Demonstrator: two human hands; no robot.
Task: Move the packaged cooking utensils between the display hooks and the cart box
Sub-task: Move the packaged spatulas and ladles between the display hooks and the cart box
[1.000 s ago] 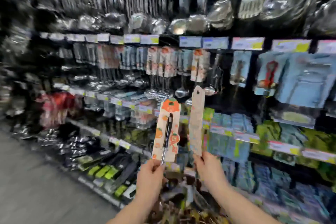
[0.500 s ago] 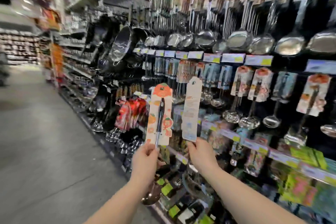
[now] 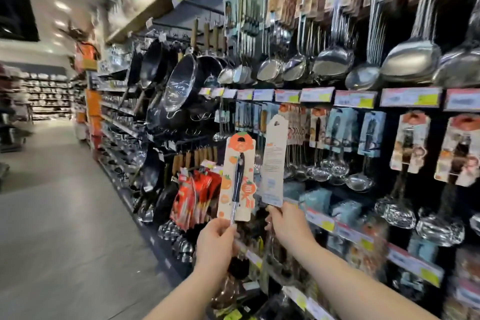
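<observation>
The left hand (image 3: 217, 240) is closed in a pinch on the metal shaft at the bottom of a carded utensil (image 3: 237, 176); the card stands upright, printed face toward the camera, orange fruit design at the top, dark handle down its centre. The right hand (image 3: 288, 225) is closed on the bottom edge of a second card (image 3: 274, 161); this card also stands upright, its plain back with small print toward the camera, hang-hole at the top. Both cards are raised in front of the display (image 3: 337, 138), side by side and near each other but not touching. Behind them hang ladles (image 3: 335, 60) on the upper row, pans (image 3: 179, 80) to the left, and further carded utensils on hooks below the price labels (image 3: 355, 99). The aisle floor (image 3: 65, 215) lies to the left. Whether either card touches a hook cannot be told.
</observation>
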